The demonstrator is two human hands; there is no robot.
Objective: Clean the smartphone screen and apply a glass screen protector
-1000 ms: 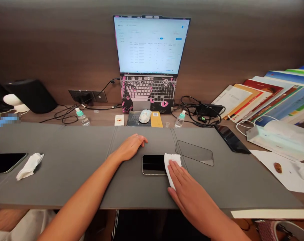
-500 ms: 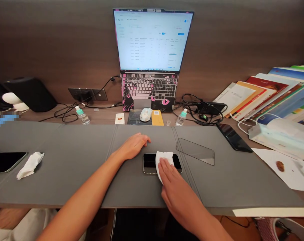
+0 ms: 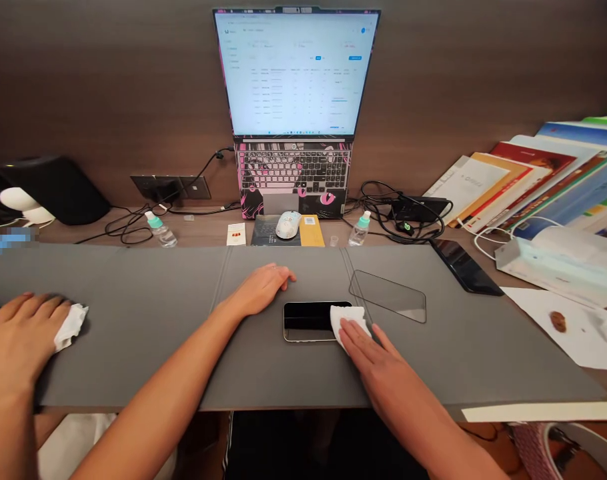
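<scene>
The right hand (image 3: 376, 357), flat and ungripping, pins tissue (image 3: 352, 313) onto a smartphone (image 3: 306, 320) (likely slick, best held edgewise); the left hand (image 3: 260, 289) lies half-curled, seemingly empty.

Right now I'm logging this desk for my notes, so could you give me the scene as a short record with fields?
Left hand: on the gray mat, holding nothing
Right hand: fingers laid on a white tissue
Phone: flat, partly under that tissue at its right end
Clear black-edged sheet: flat, right of the phone
Far left: another person's hand over a second tissue
Behind: open laptop, mouse
</scene>
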